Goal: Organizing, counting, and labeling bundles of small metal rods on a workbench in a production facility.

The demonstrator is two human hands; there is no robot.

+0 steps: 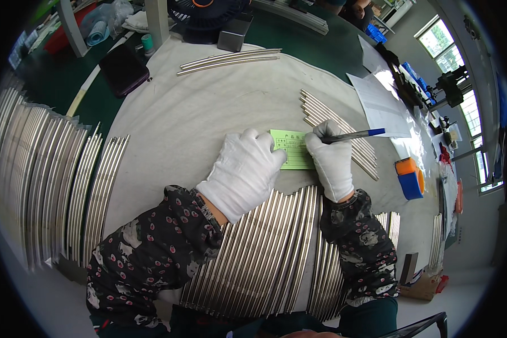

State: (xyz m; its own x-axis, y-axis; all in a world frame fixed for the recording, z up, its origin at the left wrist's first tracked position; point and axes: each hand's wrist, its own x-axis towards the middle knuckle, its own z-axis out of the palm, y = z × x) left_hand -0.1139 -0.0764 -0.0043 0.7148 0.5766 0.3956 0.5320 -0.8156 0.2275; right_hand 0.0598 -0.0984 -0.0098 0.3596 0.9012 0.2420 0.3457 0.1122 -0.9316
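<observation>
My right hand [332, 166], in a white glove, pinches a dark pen [355, 136] with a blue end that points to the right. The pen's tip is hidden behind my fingers, at the right side of a green printed card [296, 160]. My left hand [241, 172], also gloved in white, has its fingers curled at the card's left edge and holds it down on the pale cloth [208, 107]. Just below both hands lies a wide row of shiny metal rods [259, 253], partly covered by my forearms. More thin rods [343, 135] lie slanted behind my right hand.
Bundles of rods [45, 174], some in clear plastic, stand at the left. A few rods [231, 59] lie at the back. On the right are an orange and blue tape roll [411, 183] and white paper sheets [374, 107]. A dark pouch [124, 70] sits back left.
</observation>
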